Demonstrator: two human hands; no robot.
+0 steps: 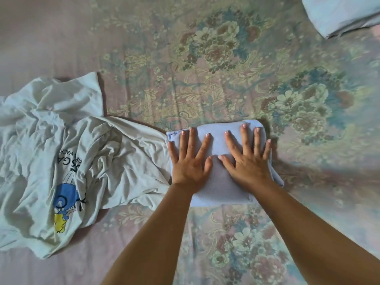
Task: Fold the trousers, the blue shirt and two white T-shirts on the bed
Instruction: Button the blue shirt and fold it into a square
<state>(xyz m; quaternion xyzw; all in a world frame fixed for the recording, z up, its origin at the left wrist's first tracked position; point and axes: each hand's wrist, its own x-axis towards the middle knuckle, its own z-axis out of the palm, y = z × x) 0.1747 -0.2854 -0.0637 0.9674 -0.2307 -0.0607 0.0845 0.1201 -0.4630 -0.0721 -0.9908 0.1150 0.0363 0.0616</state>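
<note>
A crumpled white T-shirt (pixel 67 161) lies unfolded just left of the folded blue shirt (pixel 218 140), its edge touching it, on the flowered bed (pixel 226 58). The left hand (pixel 189 159) and right hand (pixel 246 159) press flat on the blue shirt, fingers spread, gripping nothing. Lifting off carelessly could spring the folds loose or snag the T-shirt beside it.
</note>
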